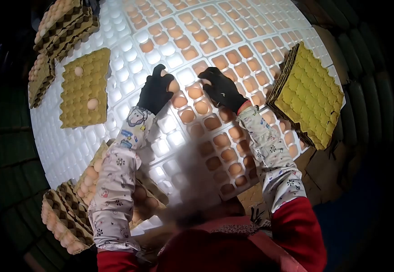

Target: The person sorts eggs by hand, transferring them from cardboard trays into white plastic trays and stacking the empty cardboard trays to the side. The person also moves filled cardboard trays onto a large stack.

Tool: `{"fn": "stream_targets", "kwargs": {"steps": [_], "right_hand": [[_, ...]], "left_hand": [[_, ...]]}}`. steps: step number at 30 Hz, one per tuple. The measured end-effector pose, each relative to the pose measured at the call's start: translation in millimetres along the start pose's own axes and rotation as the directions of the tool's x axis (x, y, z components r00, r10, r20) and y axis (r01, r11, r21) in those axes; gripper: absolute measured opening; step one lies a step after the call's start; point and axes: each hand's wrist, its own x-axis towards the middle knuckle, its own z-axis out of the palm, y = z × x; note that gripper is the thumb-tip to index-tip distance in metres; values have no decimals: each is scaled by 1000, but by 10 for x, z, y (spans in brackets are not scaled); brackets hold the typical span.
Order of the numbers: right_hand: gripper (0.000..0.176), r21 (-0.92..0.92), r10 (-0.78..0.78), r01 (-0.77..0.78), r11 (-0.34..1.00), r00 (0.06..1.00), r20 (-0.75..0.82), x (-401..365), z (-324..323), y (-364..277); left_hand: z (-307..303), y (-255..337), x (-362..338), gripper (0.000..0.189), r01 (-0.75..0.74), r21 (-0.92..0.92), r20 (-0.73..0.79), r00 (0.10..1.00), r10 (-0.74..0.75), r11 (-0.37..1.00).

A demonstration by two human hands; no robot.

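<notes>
My left hand [157, 90], in a black glove, is curled round eggs; one egg [173, 86] shows at its fingertips, over the white plastic tray [165, 123]. My right hand [222, 89], also black-gloved, bends its fingers round an egg [204, 82] at the thumb side, above filled pockets of the tray. Between the hands, brown eggs [194, 93] sit in the tray's pockets, with more towards me and to the right. Pockets left of these hold no eggs.
A cardboard egg tray [84, 86] with two eggs lies at the left. Stacked cardboard trays [312, 97] stand at the right. Egg-filled cardboard trays [63, 226] are at the lower left, and others [61, 22] at the upper left.
</notes>
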Motion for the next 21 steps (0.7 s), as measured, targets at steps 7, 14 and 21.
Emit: {"fn": "stream_targets", "kwargs": {"steps": [7, 14, 21], "right_hand": [[24, 34, -198, 197, 980, 980, 38, 924, 482, 284], [18, 84, -140, 156, 984, 976, -170, 1394, 706, 331], [18, 401, 99, -64, 914, 993, -67, 1357, 910, 19]], "left_hand": [[-49, -526, 486, 39, 58, -77, 32, 998, -55, 995], [132, -738, 1047, 33, 238, -211, -219, 934, -283, 948], [33, -900, 680, 32, 167, -305, -466, 832, -300, 937]]}}
